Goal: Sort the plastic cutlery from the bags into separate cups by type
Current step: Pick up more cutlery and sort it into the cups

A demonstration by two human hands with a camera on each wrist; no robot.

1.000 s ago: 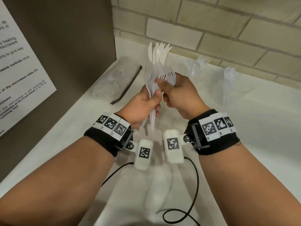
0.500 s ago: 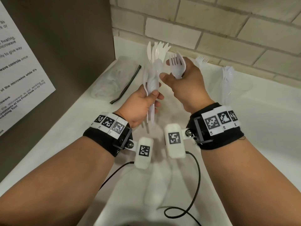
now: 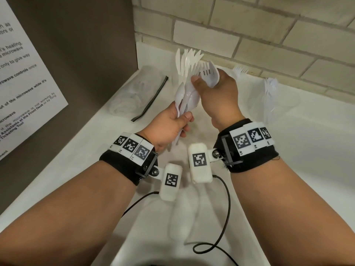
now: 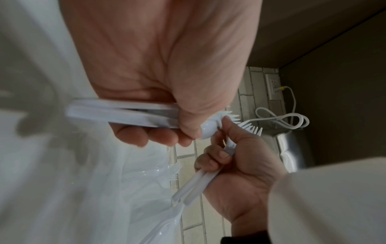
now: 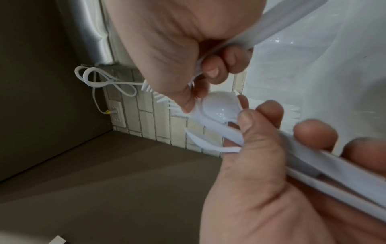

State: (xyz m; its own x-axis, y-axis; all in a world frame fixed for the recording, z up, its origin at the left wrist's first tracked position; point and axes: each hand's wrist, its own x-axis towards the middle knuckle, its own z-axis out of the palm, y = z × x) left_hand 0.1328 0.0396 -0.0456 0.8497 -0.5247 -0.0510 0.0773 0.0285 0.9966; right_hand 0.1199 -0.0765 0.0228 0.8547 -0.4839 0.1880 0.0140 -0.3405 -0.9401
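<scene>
A white counter (image 3: 288, 169) runs back to a pale brick wall (image 3: 249, 31), with a brown panel (image 3: 86, 45) on the left carrying a printed notice (image 3: 23, 73). On the counter left of the hands lies a crumpled clear bag (image 3: 130, 96) with a black zip strip. Against the wall on the right stand two clear cups (image 3: 272, 104), thin and nearly see-through; white forks stick up from the nearer one, and fork tines (image 3: 240, 69) show behind the right hand.

The left hand (image 3: 169, 127) has its fingers and thumb curled round the handles of a bundle (image 3: 184, 89) of white plastic cutlery held upright above the counter: smooth spoon bowls low, knife and fork tips fanned on top. The right hand (image 3: 217, 96) is closed round a few forks (image 3: 208, 73), tines up, its thumb pressed to the bundle.

The head view hides both palms. The left wrist view shows the right hand's fingers (image 4: 215, 158) wrapped on flat, ribbed fork handles (at least two). The right wrist view shows a glossy spoon bowl (image 5: 219, 107) just beside the right thumb, and both wrist views catch a wall socket (image 5: 117, 113) with a looped white cable, plus a brushed-metal surface (image 4: 290, 148) the head view misses.
</scene>
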